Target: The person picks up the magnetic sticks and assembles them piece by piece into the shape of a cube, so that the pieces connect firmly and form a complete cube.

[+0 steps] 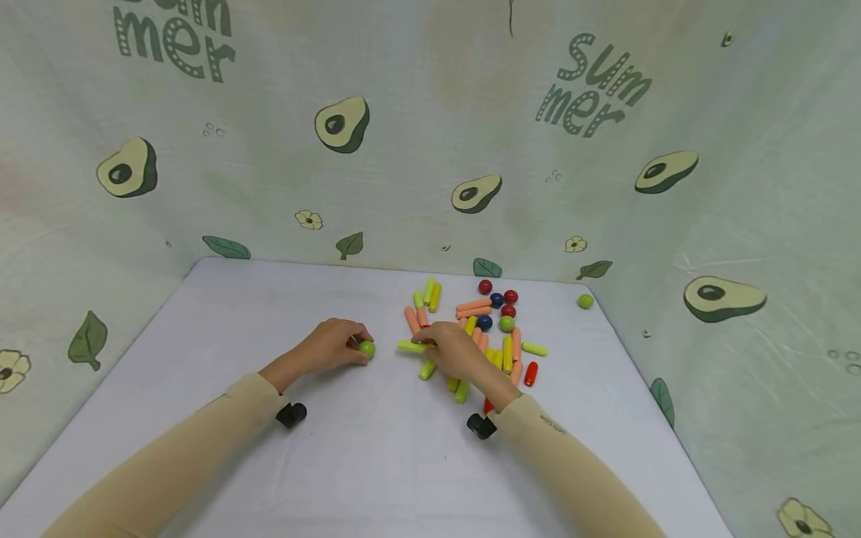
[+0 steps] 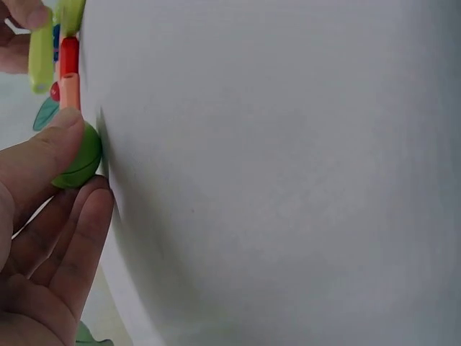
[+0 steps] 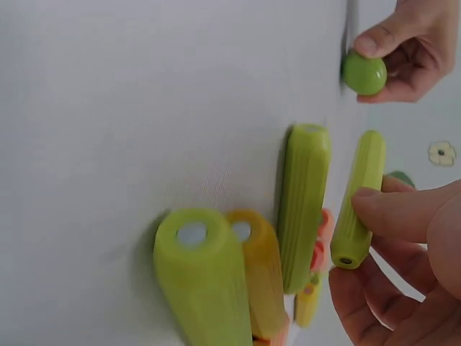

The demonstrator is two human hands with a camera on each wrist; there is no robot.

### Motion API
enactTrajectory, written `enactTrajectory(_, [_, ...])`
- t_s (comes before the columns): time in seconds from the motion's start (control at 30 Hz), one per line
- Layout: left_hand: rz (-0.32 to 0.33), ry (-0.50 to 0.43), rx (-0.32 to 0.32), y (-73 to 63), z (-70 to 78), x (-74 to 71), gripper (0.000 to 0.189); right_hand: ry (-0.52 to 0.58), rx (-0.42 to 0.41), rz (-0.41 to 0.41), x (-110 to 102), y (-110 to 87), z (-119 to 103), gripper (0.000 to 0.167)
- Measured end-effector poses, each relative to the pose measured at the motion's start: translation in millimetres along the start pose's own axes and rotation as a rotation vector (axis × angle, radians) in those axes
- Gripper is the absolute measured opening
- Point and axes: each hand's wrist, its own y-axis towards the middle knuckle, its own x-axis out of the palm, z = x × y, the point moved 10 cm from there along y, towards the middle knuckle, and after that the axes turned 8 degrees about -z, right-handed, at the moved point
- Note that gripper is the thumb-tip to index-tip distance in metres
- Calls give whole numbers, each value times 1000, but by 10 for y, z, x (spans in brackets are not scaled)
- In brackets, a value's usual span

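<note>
Between thumb and fingers, my left hand [image 1: 334,344] holds a green ball [image 1: 366,349] low on the white table; the left wrist view shows the same ball [image 2: 81,158] under the thumb. My right hand [image 1: 459,351] pinches a yellow-green ribbed stick [image 3: 360,191], raised off the surface and pointing left toward the ball. Just below that hand, another yellow-green stick [image 1: 427,369] lies on the table. A thicker-looking green stick [image 3: 202,267] and a yellow stick [image 3: 259,281] lie side by side in the right wrist view.
Around and behind the right hand spreads a pile of yellow, green, salmon and red sticks [image 1: 507,351]. Red balls [image 1: 485,286], dark blue balls [image 1: 484,323] and a green ball [image 1: 507,323] sit among them. Another green ball [image 1: 586,301] rests near the table's right edge. A printed cloth [image 1: 403,187] hangs behind.
</note>
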Motion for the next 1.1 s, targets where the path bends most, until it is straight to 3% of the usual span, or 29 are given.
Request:
enactTrajectory(0.5, [10,4,24,5,9,-20,29,-20,-52,-25,218,271,-256,27])
enactTrajectory(0.9, [3,-8,1,-2,-37,-8,32,-16,-56,-24,227,234,-332,25])
enactTrajectory(1.1, [8,-69,20,-12,-48,1,36,3,-35,-40,252,193,-324,25])
